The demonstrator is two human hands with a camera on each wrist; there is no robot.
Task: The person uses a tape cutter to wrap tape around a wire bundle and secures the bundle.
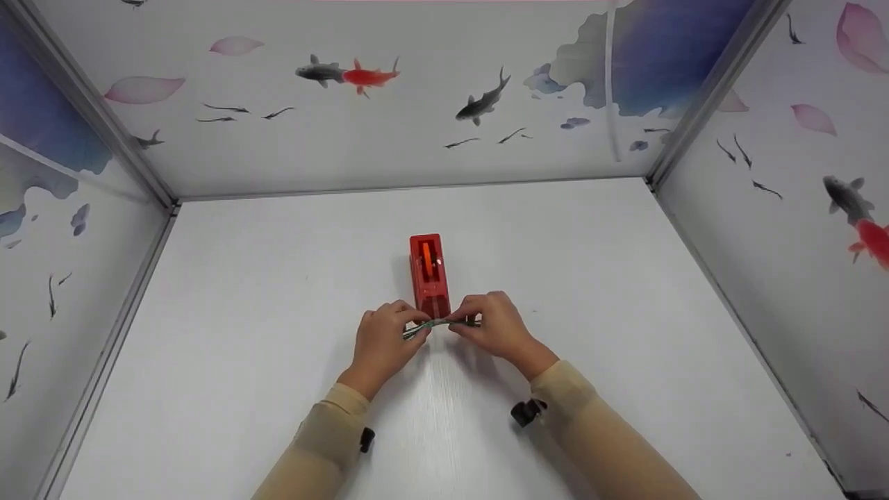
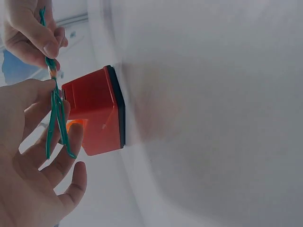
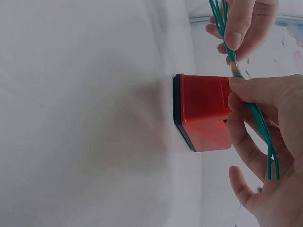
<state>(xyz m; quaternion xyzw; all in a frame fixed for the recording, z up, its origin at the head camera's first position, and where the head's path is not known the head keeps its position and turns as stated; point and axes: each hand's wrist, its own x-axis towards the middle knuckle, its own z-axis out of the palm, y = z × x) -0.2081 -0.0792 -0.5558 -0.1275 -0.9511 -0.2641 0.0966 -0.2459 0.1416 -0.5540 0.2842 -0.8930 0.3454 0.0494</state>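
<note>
Both hands hold a thin bundle of green wires point(image 1: 441, 321) in front of a red tape dispenser point(image 1: 430, 288). My left hand point(image 1: 385, 338) pinches the bundle's left part between thumb and forefinger; the wire ends point(image 2: 60, 123) fan out past the palm in the left wrist view. Close by on the right, my right hand point(image 1: 496, 323) pinches the other part, whose loose ends point(image 3: 273, 163) show in the right wrist view. A short orange-tinted stretch of the bundle lies between the fingertips. The dispenser stands upright with an orange wheel point(image 1: 427, 258) inside; the hands partly cover its near end.
The white tabletop point(image 1: 264, 292) spreads around the hands. Printed panels with fish and petals wall it in at the back point(image 1: 417, 139), left point(image 1: 90, 278) and right point(image 1: 750, 229). Each sleeve carries a small black wrist device point(image 1: 526, 413).
</note>
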